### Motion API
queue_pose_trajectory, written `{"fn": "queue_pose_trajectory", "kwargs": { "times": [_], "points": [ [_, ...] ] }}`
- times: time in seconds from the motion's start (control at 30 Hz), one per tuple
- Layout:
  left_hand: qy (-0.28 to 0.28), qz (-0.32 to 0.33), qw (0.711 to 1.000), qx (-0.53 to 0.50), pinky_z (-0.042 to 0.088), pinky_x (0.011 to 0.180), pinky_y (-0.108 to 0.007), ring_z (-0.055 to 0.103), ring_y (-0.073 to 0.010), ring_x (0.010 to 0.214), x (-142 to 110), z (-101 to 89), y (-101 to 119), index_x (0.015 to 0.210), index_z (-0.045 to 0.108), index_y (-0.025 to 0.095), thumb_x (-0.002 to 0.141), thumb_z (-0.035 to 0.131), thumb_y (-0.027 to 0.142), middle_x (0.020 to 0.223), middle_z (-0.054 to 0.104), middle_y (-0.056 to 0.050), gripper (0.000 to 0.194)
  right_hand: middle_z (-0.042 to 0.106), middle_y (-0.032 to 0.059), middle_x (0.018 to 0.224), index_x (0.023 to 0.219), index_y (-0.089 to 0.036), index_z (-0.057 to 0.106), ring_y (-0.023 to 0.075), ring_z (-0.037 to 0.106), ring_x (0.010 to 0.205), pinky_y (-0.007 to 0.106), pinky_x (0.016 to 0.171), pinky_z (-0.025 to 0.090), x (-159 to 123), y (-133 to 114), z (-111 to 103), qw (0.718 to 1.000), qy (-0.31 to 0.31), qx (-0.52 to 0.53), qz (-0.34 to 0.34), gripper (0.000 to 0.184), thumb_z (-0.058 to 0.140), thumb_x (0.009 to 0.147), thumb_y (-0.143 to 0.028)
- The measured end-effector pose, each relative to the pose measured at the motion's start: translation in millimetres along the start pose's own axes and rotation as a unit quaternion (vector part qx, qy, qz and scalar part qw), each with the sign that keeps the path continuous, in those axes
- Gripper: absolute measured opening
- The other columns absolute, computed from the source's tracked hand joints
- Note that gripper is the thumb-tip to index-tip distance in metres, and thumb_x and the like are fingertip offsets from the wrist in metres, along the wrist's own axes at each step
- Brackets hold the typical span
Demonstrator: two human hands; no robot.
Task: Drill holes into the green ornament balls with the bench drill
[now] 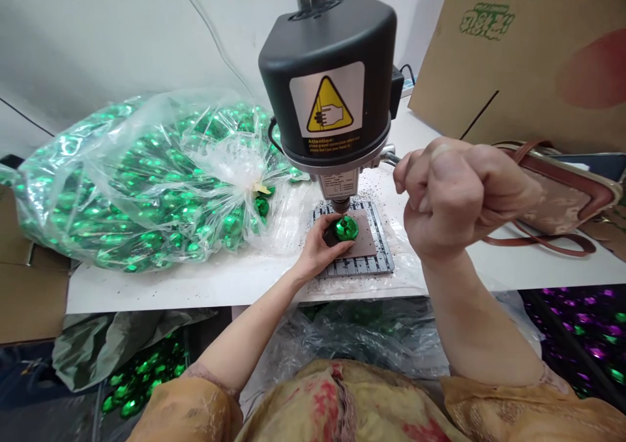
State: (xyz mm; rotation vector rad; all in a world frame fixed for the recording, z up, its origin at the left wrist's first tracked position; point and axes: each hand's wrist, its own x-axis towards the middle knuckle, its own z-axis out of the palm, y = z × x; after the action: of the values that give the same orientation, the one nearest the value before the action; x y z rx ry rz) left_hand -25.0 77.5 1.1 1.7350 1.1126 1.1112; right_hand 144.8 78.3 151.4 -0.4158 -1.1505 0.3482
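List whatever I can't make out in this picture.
All in the head view:
- The outer end of the lever: hidden by the right hand.
- The underside of the green ball: hidden by its own top.
- The small print on the nameplate: too small.
- The rest of the left cardboard box: cut off by the left edge.
- The handbag's contents: hidden by its sides.

A patterned handbag (557,208) with a brown strap (570,242) lies beside a green-printed cardboard box (523,57).
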Motion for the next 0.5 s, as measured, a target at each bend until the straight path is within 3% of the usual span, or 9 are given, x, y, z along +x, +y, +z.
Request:
{"fn": "queue_pose_trajectory", "kwargs": {
  "times": [0.1,0.33,0.5],
  "points": [
    [-0.002,-0.003,1.0,0.001,0.049,0.107,-0.044,0.061,-0.0282,0.124,0,-0.5,-2,0.124,0.055,0.02,0.075,0.084,0.042,0.13,0.065,-0.013,0.06,0.021,-0.0046,0.045,0.048,-0.018,0.018,0.0057,0.025,0.042,0.032,0.046,0.024,-4,4,-4,0.999,-0.008,-0.018,0.037,0.061,0.06,0.088,-0.037],
    [0.0,-0.001,1.0,-0.013,0.048,0.108,-0.044,0.061,-0.0279,0.125,0,0.6,-2,0.122,0.055,0.02,0.077,0.083,0.042,0.131,0.064,-0.013,0.058,0.022,-0.0063,0.046,0.054,-0.017,0.013,0.0036,0.024,0.04,0.026,0.042,0.028,-12,15,-6,0.993,0.006,0.018,-0.117,0.055,0.06,0.083,-0.017],
    [0.005,0.001,1.0,-0.014,0.049,0.108,-0.044,0.06,-0.0278,0.126,-1,1.8,0,0.123,0.055,0.019,0.077,0.082,0.043,0.131,0.064,-0.013,0.058,0.019,-0.0067,0.047,0.056,-0.017,0.016,0.0033,0.024,0.038,0.024,0.041,0.031,-10,19,-3,0.986,0.012,0.034,-0.162,0.052,0.06,0.083,-0.018]
  ]
}}
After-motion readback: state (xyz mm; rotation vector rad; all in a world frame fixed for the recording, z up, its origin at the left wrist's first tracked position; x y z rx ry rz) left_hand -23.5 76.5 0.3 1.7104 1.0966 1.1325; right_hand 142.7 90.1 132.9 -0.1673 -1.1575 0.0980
